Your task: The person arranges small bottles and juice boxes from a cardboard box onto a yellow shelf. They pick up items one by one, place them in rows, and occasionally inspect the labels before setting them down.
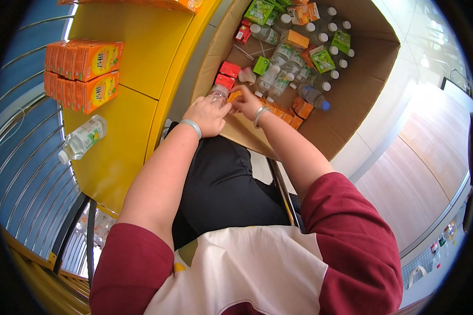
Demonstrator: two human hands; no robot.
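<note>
Both my hands are at the near left corner of a large cardboard box [370, 71]. My left hand [207, 116] is closed round a clear plastic bottle [220, 92], whose lower part the fingers hide. Close beside it, the bent fingers of my right hand [245, 106] grip an orange drink carton [235, 96], only partly visible. Just beyond my left hand lie red cartons [225, 80]. Orange cartons [283, 112] line the box's near side by my right wrist. Deeper in are several clear bottles with white caps [268, 79], green cartons [322, 59] and a blue-capped bottle [313, 96].
A yellow shelf [134, 113] stands on my left, with stacked orange cartons [93, 73] and a clear bottle lying on its side [83, 138]. Metal rails [29, 152] run along its far left. Pale tiled floor [355, 152] shows right of the box.
</note>
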